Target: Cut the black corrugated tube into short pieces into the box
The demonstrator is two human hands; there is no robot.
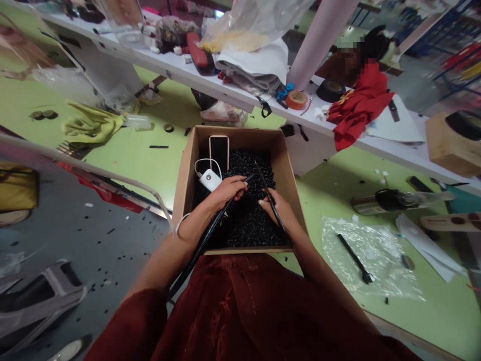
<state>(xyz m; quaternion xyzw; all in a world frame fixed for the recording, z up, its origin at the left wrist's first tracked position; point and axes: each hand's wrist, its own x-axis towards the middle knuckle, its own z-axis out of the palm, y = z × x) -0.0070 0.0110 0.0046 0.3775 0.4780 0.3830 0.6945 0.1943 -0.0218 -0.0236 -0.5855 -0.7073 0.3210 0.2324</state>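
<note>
My left hand [232, 190] is closed around a long black tube [214, 225], whose end sticks out past my fingers. The tube runs back under my forearm toward my lap. In my right hand [280, 205] is a slim dark pointed tool [266, 189], tip up near the tube's end; its exact kind is unclear. Both hands are over an open cardboard box [295, 200] holding many small black pieces [248, 228]. Inside the box, a phone [219, 150] leans at the back left, beside a white power bank [209, 179] with a white cable.
On the green table are a yellow-green cloth [90, 123], a clear plastic bag [372, 250] with a black stick-like item [353, 255] on it, and a metal flask [370, 200]. A white shelf [361, 135] carries tape rolls and red cloth. Another person [349, 60] is beyond it.
</note>
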